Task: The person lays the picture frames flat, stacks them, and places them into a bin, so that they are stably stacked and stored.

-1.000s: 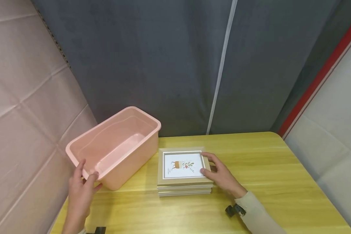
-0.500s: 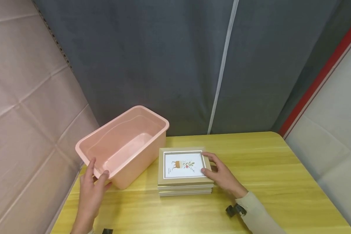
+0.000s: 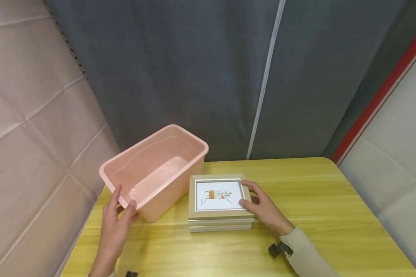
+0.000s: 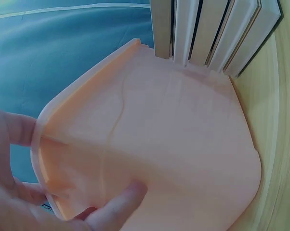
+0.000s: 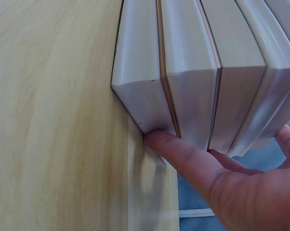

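A pink plastic bin (image 3: 175, 192) stands at the left of the table, and its inside looks bare. My left hand (image 3: 116, 229) grips its near-left rim; in the left wrist view, fingers (image 4: 27, 129) hook over the rim and the thumb (image 4: 121, 204) lies on the wall. Beside the bin's right side is a stack of several picture frames (image 3: 218, 196), the top one showing a deer and flowers print. My right hand (image 3: 268, 211) rests against the stack's right side. In the right wrist view one finger (image 5: 183, 154) touches the lower frames (image 5: 145, 106).
The yellow wood-grain table (image 3: 315, 200) reaches right of the stack and in front of it. A dark grey curtain (image 3: 180, 77) hangs behind. Pale cloth (image 3: 38, 134) lines the left side, and a white panel with a red edge (image 3: 378, 100) stands at the right.
My left hand has moved the bin to the right, up close to the stack of frames. The right hand and the stack have stayed almost in place.
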Motion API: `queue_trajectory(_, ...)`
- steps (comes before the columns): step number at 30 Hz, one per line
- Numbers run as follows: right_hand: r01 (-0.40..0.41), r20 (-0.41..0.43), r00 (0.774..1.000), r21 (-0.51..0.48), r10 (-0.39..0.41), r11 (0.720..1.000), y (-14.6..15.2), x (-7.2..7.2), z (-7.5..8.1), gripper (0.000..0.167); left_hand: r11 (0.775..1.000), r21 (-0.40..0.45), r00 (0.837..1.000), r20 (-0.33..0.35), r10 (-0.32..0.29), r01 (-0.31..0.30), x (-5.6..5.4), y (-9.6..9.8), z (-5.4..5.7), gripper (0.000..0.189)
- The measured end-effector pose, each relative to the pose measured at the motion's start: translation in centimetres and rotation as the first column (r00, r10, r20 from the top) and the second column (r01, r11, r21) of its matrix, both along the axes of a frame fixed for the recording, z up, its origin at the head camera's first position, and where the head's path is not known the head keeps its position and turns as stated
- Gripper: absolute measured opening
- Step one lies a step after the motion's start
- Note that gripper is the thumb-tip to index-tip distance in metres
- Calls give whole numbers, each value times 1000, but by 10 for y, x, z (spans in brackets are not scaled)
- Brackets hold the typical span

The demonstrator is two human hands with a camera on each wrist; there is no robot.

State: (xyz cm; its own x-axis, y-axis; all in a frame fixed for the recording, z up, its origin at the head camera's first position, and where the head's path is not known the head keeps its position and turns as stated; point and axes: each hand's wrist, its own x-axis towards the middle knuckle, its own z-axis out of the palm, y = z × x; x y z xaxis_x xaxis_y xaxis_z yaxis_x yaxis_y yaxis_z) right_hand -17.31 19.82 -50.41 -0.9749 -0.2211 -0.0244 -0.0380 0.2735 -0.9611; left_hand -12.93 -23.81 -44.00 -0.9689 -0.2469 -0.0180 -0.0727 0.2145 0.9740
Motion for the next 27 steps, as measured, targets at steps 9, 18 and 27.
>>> queue_trajectory(9, 0, 13, 1000, -11, 1, 1000, 1, 1, -3, 60, 979, -184, 996, -57, 74, -83, 15, 9, 9, 81)
queue_trajectory(18, -1, 35, 999, 0, 1, 1000, 0, -1, 0, 62, 968, -98, 949, -244, 202, -232, 29, 23, 20, 59)
queue_trajectory(27, -15, 28, 999, -11, 16, 1000, 5, 1, 1, 59, 997, -17, 908, -415, 58, -72, 34, 52, 18, 39)
